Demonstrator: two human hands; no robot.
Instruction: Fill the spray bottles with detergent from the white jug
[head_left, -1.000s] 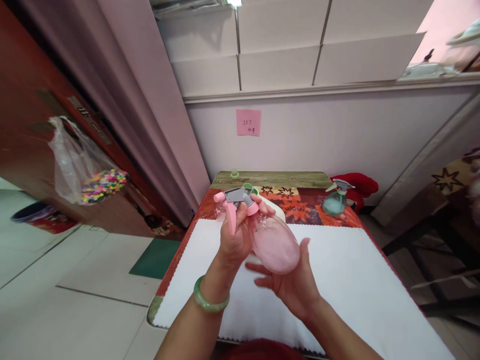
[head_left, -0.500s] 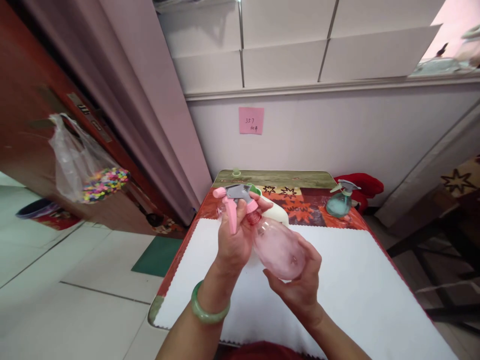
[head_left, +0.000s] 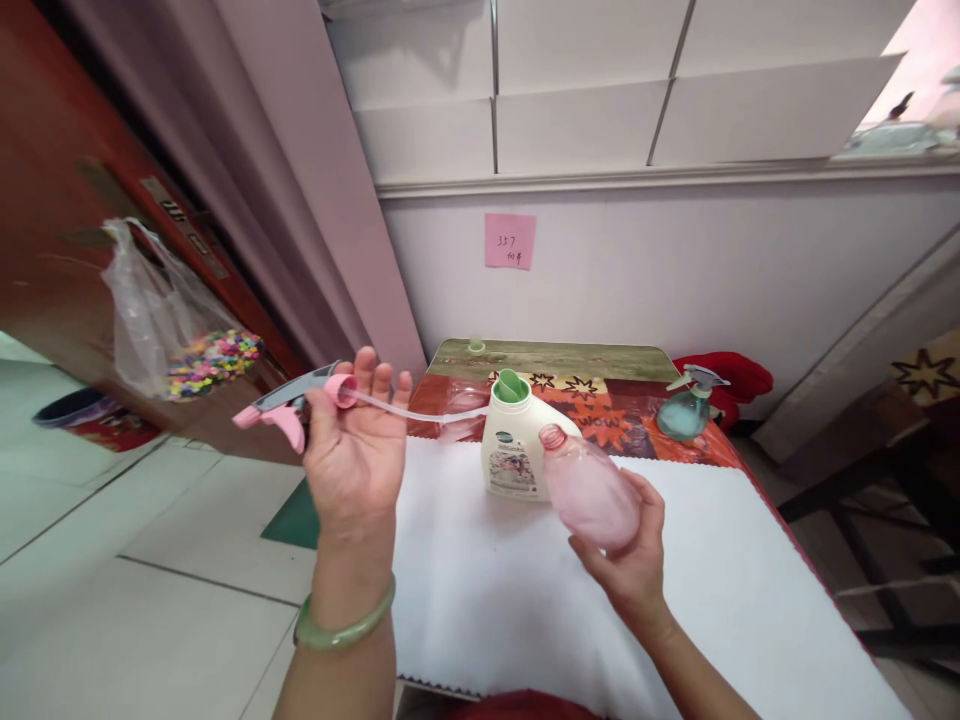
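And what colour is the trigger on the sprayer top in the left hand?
The trigger is pink; it shows best in the head view.

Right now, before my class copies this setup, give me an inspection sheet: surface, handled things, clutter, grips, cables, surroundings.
Surface: white cloth over part of a patterned table.
Handled things: pink bottle, neck uncapped; spray head with tube, apart from the bottle.
Clutter: white jug with green top; green spray bottle, far right.
Grips: left grip holds the spray head; right grip holds the pink bottle.
Cables: nothing seen.
Surroundings: pink note on the wall; bag of colourful pieces hanging at the door.
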